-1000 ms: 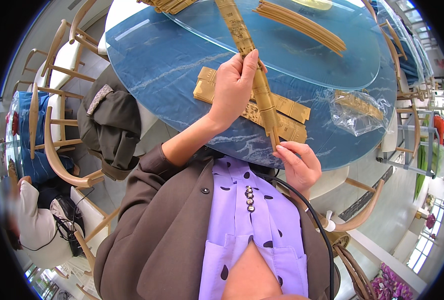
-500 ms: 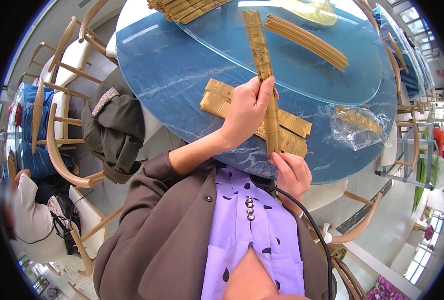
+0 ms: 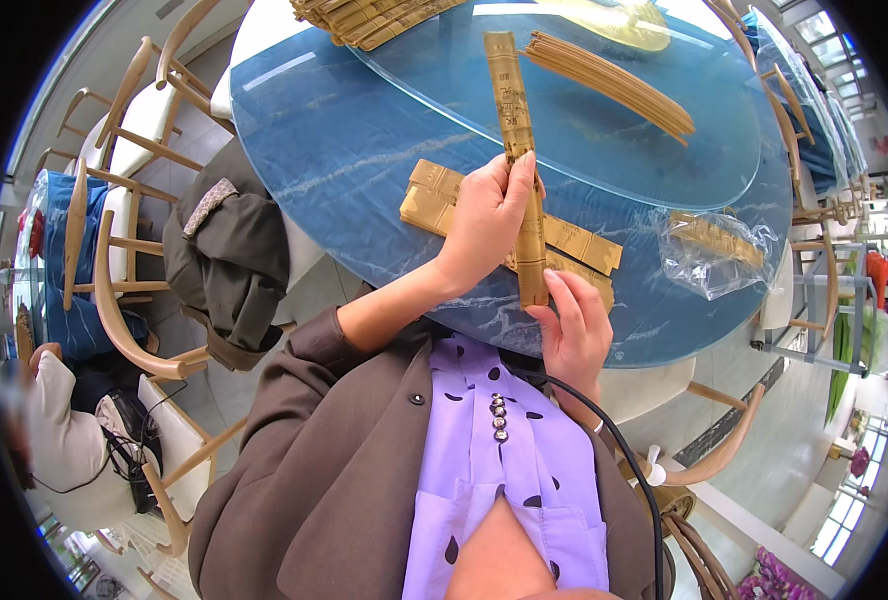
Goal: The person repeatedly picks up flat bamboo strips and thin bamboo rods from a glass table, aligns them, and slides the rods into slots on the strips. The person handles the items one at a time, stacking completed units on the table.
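A long, narrow gold carton with dark printing stands lengthwise in front of me, over the near part of the table. My left hand is closed around its middle, thumb on top. At its lower end, my right hand has thumb and fingertips on the edges of the carton, in a loose pinch. Beneath my hands lie several flat gold cartons, partly hidden by the left hand and the held carton. Farther off, a stack of thin gold-brown strips rests on the glass.
The round table wears a blue marbled cover and a glass turntable. More gold cartons are piled at the far left. A clear plastic bag with gold pieces lies at right. Wooden chairs stand around, one draped with a dark coat.
The held carton has shifted slightly nearer and to the left, its broader face now turned up. My right thumb has moved under its lower end, with the fingers along the right edge.
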